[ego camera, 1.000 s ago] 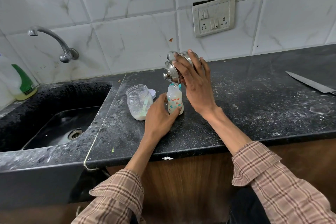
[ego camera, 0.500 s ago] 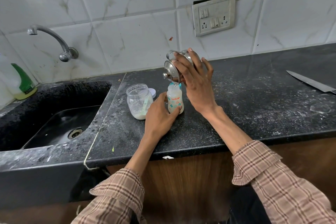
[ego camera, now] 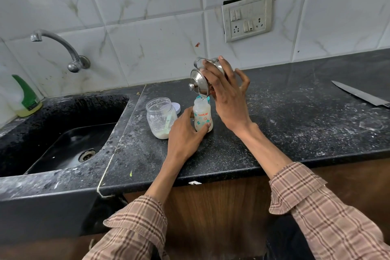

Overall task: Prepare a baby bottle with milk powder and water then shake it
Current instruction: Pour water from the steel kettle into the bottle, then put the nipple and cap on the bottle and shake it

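right hand point(ego camera: 229, 99) around tilted steel pot point(ego camera: 200, 83) over baby bottle point(ego camera: 202, 117), left hand point(ego camera: 185, 133) gripping bottle

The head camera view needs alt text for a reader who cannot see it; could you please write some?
A right hand tips a lidded steel pot so water pours into an open baby bottle, which the left hand grips upright on a black counter. Left of the bottle stands an open jar with pale powder at its bottom, beside a black sink.
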